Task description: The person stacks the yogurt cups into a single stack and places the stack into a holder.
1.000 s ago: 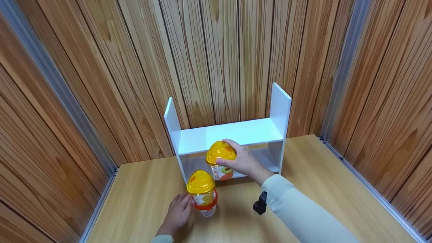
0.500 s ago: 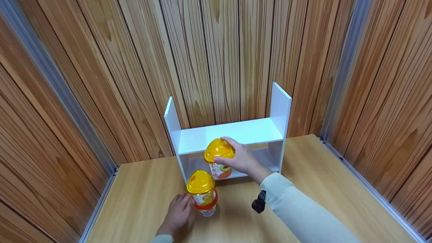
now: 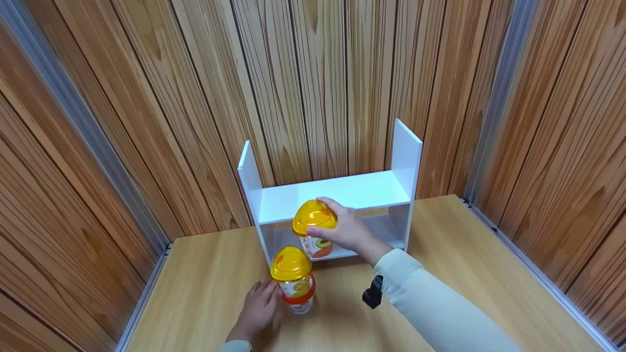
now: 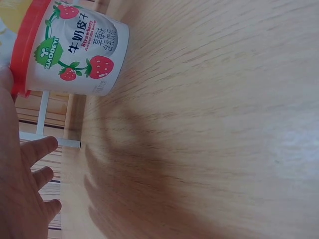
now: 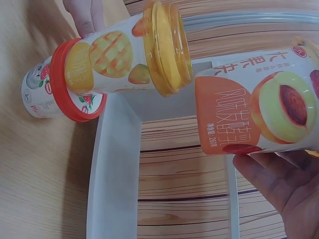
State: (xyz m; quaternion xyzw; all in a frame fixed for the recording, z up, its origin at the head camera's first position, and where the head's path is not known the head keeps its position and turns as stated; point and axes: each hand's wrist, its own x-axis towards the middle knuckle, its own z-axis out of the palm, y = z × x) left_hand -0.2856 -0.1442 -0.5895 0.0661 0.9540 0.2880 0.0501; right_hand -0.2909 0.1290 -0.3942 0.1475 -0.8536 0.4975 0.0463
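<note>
- Your right hand [image 3: 349, 230] grips the peach cup [image 3: 315, 230] by its yellow domed lid, fingers curled over the top; the cup hangs in front of the white shelf [image 3: 337, 195], at 12 o'clock from the other cup.
- Its label shows a halved peach on orange and white.
- Your left hand [image 3: 257, 308] rests beside the stacked cup [image 3: 293, 278] at its 8 o'clock, fingers relaxed and touching it.
- That cup stands on the wooden table [image 3: 464, 274], a red rim below its yellow lid.
</note>
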